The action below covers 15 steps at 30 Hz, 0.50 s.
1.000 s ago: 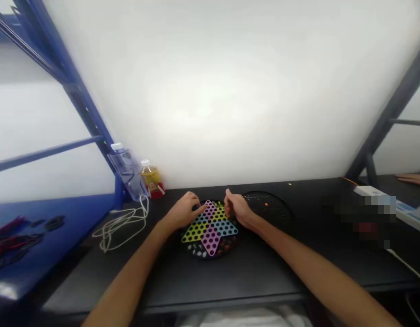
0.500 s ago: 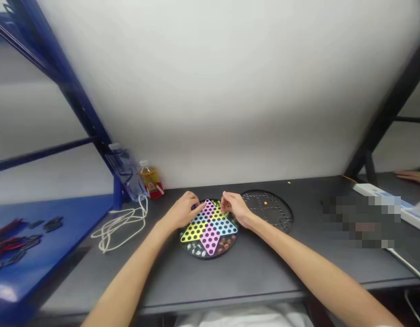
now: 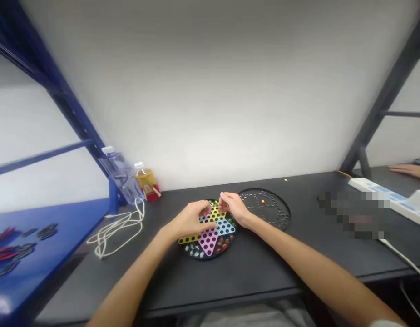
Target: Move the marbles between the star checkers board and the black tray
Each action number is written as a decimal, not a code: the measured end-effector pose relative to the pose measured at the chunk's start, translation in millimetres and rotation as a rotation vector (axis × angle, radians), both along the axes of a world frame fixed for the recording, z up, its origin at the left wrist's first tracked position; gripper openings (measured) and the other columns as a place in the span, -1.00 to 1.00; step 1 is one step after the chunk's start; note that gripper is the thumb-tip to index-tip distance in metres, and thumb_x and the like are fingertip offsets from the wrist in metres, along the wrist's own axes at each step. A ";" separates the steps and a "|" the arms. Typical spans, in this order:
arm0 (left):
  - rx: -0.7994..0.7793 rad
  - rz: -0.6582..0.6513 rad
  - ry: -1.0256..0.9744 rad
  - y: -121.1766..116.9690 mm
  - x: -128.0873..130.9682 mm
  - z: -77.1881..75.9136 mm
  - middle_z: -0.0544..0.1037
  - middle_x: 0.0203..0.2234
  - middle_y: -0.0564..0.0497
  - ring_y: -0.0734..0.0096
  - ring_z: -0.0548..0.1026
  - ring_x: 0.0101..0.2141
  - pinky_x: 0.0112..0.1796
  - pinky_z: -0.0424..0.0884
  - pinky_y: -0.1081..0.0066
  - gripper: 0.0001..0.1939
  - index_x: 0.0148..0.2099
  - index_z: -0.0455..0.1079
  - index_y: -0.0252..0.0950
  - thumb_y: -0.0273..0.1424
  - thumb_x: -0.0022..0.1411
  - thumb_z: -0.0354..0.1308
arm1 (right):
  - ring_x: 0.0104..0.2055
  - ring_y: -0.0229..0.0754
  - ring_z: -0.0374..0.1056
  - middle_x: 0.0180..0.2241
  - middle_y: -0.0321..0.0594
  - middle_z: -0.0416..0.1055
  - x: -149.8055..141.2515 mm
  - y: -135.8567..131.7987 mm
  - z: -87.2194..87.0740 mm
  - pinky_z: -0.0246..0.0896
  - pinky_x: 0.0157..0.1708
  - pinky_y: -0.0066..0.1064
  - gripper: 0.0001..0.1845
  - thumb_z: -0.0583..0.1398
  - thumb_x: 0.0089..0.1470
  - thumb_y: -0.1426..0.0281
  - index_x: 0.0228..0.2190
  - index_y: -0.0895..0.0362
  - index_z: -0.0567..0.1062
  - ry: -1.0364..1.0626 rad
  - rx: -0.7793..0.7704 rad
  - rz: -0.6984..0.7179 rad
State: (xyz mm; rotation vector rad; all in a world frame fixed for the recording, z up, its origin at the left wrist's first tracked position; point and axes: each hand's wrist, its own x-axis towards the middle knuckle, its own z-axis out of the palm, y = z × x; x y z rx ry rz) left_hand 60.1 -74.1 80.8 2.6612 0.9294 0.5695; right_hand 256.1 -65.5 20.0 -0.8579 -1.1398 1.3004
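Note:
A round black Chinese checkers board with pink, yellow, green and blue star arms lies on the dark table under both hands. My left hand curls over its middle, covering part of the star. My right hand is at the board's top edge, fingertips pinched close to my left hand's fingers. Whether either hand holds a small marble is hidden. Small red and white marbles sit in the board's lower pockets. To the right lies a black perforated disc with an orange marble in it.
A plastic water bottle and a yellow-liquid bottle stand at the wall, with a white cord coiled before them. A blue shelf lies at left. A co-worker's hand rests at far right beyond a white device.
Both hands have drawn together over the board's top and centre, my left hand moving right across the star. The view has tilted slightly.

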 end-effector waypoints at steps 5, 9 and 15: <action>-0.025 -0.106 0.022 -1.3 5.6 -3.7 0.52 -0.31 -0.01 0.32 0.45 -0.28 -0.20 0.36 0.34 -0.77 -0.21 0.47 -0.22 -0.20 0.17 0.20 | -0.57 -0.29 0.27 -0.61 -0.29 0.34 10.2 -1.1 7.6 0.26 -0.49 -0.43 -0.54 0.17 0.02 0.01 -0.58 0.15 0.38 -0.015 0.015 -0.019; 0.012 -0.106 0.003 1.0 15.6 -11.6 0.52 -0.29 -0.04 0.29 0.44 -0.21 -0.12 0.36 0.30 -0.78 -0.18 0.52 -0.19 -0.22 0.25 0.13 | -0.55 -0.27 0.28 -0.59 -0.26 0.35 37.8 2.0 15.1 0.26 -0.50 -0.42 -0.54 0.18 0.00 0.00 -0.56 0.16 0.40 -0.017 0.047 -0.102; 0.074 -0.094 -0.022 1.1 36.0 -25.0 0.47 -0.10 -0.09 0.24 0.38 -0.06 0.01 0.32 0.22 -0.70 0.02 0.47 -0.14 -0.22 0.34 0.03 | -0.54 -0.24 0.28 -0.58 -0.24 0.37 96.5 9.9 22.4 0.21 -0.49 -0.41 -0.56 0.06 0.13 0.06 -0.53 0.15 0.40 -0.317 0.143 -0.405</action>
